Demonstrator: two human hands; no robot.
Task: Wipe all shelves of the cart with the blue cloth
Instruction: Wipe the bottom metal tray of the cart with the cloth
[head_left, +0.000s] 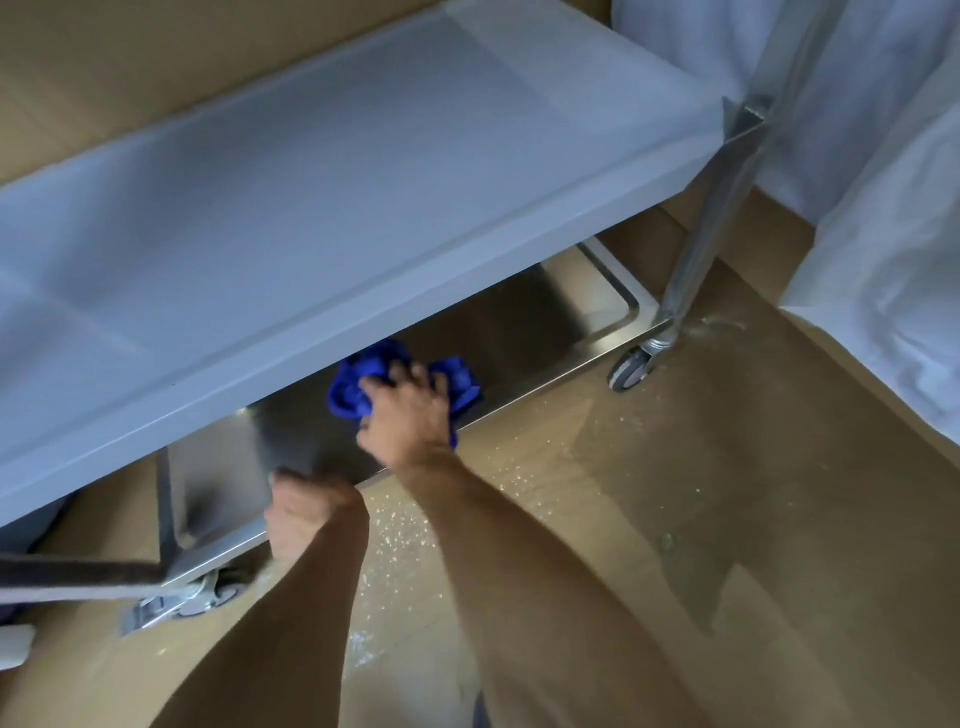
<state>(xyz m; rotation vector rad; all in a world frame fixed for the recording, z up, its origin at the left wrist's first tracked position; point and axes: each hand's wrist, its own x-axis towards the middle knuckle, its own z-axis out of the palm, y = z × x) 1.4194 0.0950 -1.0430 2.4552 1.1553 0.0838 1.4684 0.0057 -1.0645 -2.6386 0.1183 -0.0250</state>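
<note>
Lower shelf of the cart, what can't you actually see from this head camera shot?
- Lower shelf, head view: its back and left parts are hidden under the upper shelf.
- Blue cloth: partly covered by the right hand and the upper shelf edge.
- Left hand: blurred on the shelf's front rim; its grip is unclear.
- Left caster: blurred.
- Upper shelf: cut off at the left frame edge.

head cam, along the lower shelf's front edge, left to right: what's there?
Locking caster → left hand gripping the shelf edge → right hand pressing the blue cloth → bare lower shelf → right caster → white fabric.
</note>
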